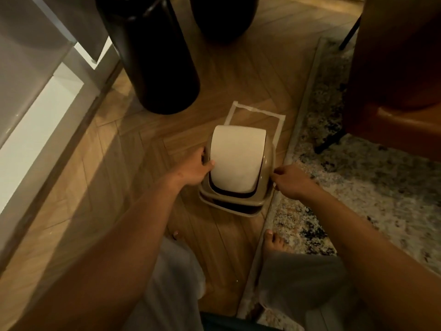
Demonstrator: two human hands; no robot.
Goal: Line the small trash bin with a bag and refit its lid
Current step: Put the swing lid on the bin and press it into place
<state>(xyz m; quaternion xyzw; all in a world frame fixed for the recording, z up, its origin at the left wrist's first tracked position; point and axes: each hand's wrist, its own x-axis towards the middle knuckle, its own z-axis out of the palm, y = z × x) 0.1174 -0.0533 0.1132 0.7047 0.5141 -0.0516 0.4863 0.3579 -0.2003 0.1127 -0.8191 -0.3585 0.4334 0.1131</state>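
Note:
A small tan trash bin [229,207] stands on the wood floor, seen from above. Its lid [268,151], a tan frame with a cream swing flap [236,156], sits tilted over the bin's rim, with a dark gap showing along the near edge. My left hand [194,169] grips the lid's left side, thumb resting on the flap. My right hand [292,180] pinches the lid's right edge with closed fingers. No bag is visible.
A rectangle of pale tape [256,115] marks the floor behind the bin. A tall black cylinder [152,56] stands to the far left, a patterned rug [358,177] lies at right under a brown chair [396,68]. My bare feet [274,242] are just behind the bin.

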